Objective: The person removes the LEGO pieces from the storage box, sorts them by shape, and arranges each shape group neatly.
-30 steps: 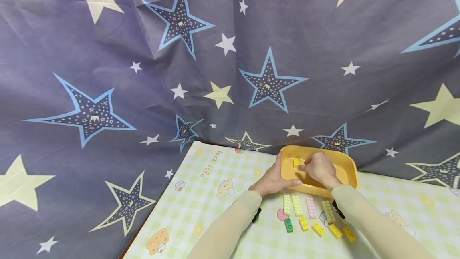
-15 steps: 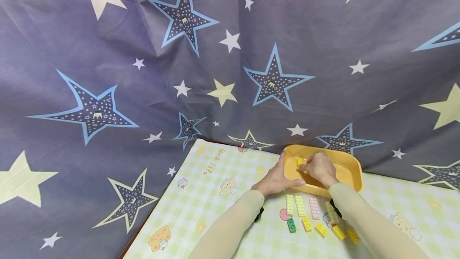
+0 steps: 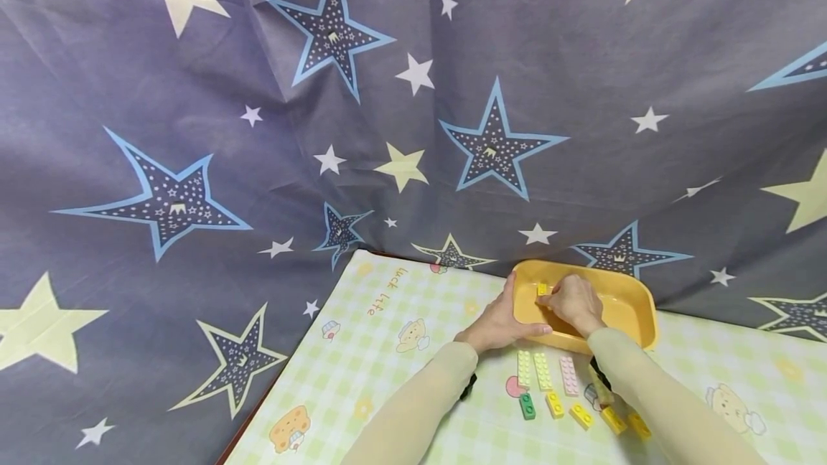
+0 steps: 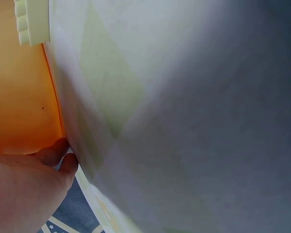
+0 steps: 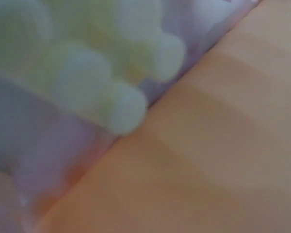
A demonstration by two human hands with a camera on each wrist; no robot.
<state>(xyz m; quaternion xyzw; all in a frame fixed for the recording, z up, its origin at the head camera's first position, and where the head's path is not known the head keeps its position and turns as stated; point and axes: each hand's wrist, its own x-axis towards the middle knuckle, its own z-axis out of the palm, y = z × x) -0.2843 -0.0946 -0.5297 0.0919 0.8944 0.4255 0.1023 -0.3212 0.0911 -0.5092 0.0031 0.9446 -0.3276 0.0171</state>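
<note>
A yellow-orange plastic tub [image 3: 636, 311] stands at the back of the table in the head view. My left hand [image 3: 494, 323] grips its left end, thumb along the front wall; the left wrist view shows those fingers [image 4: 53, 153] at the tub's edge. Inside the tub, my right hand [image 3: 575, 303] has its fingers curled, thumb and index finger at a small yellow toy brick [image 3: 542, 288]. The fingertips cover the brick's near part. The right wrist view is blurred, with pale brick studs [image 5: 87, 73] beside the orange tub wall [image 5: 208, 145].
In front of the tub lie long bricks: two pale yellow [image 3: 543, 372], one pink [image 3: 569, 376] and an olive one [image 3: 601, 387] partly behind my right sleeve. Nearer are a green brick [image 3: 527, 406] and several yellow ones [image 3: 581, 416]. A star-printed curtain [image 3: 388, 128] hangs behind.
The head view has shifted slightly, so the whole scene sits a little further right. My right fingertips have closed in on the yellow brick and cover more of it. The left hand keeps its grip.
</note>
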